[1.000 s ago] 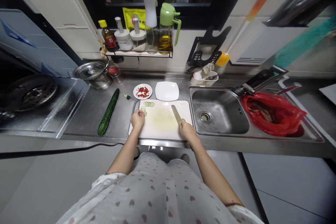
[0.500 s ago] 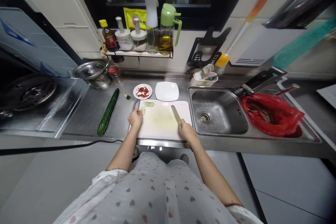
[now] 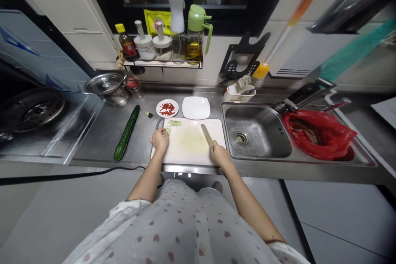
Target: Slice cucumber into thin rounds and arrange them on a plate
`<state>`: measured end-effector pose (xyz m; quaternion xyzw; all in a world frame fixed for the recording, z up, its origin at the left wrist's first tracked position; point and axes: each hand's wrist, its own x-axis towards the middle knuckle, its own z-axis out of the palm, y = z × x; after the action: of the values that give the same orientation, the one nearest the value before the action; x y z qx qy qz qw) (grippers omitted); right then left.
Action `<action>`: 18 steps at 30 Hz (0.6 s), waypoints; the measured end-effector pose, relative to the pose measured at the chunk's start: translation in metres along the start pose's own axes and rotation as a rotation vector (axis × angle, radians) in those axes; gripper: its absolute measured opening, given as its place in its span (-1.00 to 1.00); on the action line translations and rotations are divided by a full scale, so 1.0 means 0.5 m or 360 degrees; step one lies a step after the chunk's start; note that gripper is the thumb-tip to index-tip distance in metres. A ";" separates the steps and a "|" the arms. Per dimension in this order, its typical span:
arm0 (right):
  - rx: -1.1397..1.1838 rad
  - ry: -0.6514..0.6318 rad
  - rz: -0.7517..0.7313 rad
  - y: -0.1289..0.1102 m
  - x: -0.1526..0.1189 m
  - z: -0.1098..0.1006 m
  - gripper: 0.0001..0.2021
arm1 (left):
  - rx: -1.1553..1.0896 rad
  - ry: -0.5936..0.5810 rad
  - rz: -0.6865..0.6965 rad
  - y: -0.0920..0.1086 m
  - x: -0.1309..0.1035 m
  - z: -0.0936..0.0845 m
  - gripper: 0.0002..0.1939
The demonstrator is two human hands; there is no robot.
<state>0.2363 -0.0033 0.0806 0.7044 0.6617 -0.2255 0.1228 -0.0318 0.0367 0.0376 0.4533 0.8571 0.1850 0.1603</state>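
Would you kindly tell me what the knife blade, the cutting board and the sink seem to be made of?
Knife blade: probably dull metal, being thin and flat, though it looks slightly yellowish.
Cutting board: likely matte plastic, since its white face looks smooth and grainless.
Sink: likely stainless steel, given its grey sheen and bright reflections.

Cutting board [image 3: 189,142]: smooth, matt, plastic-looking | Knife [image 3: 206,134], over board: smooth metal blade | Cucumber [image 3: 127,133], left of board: rough, glossy skin | Square plate [image 3: 196,108], behind board: glossy | Sink [image 3: 267,134], right of board: shiny metal
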 end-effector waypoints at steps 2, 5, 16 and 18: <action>-0.0003 -0.0009 0.0004 -0.001 0.000 -0.001 -0.69 | -0.0028 0.0003 0.0034 0.013 -0.002 0.002 -0.78; 0.0010 -0.0021 0.0013 -0.002 -0.001 -0.003 -0.69 | -0.0032 -0.0036 0.0129 0.038 0.001 0.009 -0.76; 0.0024 -0.0009 0.0011 0.000 0.002 0.002 -0.70 | 0.0286 -0.0166 0.0480 0.112 0.046 0.047 -0.66; 0.0017 -0.0016 0.0009 0.000 0.002 0.001 -0.69 | 0.0330 -0.0172 0.0533 0.115 0.054 0.050 -0.69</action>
<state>0.2363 -0.0028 0.0797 0.7058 0.6579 -0.2323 0.1228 0.0058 0.0936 0.0391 0.6128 0.7743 0.0953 0.1257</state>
